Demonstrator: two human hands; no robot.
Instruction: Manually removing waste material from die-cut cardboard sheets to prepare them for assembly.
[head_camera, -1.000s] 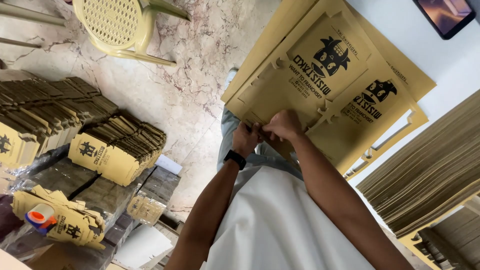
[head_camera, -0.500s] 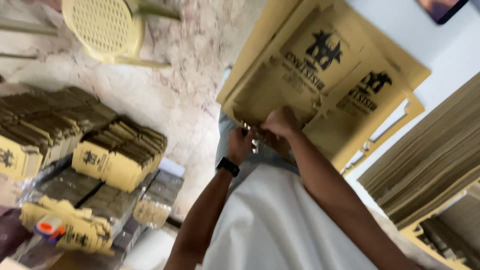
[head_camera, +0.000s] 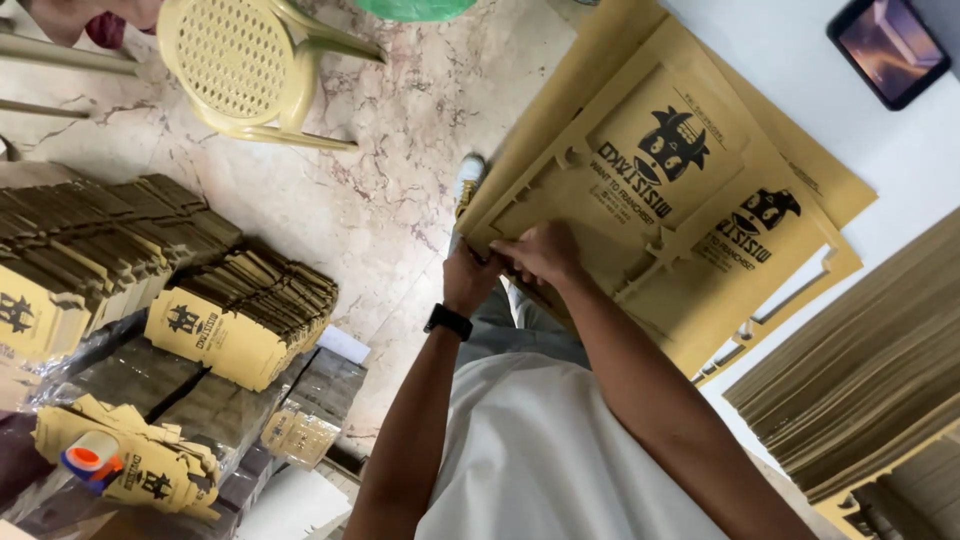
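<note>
A flat die-cut brown cardboard sheet (head_camera: 660, 190) with black printing lies on a white table (head_camera: 900, 160), on top of more sheets like it. My left hand (head_camera: 468, 278), with a black watch on the wrist, pinches the sheet's near corner at the table edge. My right hand (head_camera: 540, 250) grips the same corner right beside it, fingers curled over the card's edge. Both hands touch each other there.
A tall stack of flat brown sheets (head_camera: 860, 380) sits at the right. Rows of folded printed boxes (head_camera: 230, 320) stand at the left on wrapped bundles. A yellow plastic chair (head_camera: 240, 70) stands on the marble floor. A dark tablet (head_camera: 888, 45) lies on the table.
The view has swung slightly; both hands stay at the sheet's near corner, with the fingers working the edge. The sheet has barely shifted.
</note>
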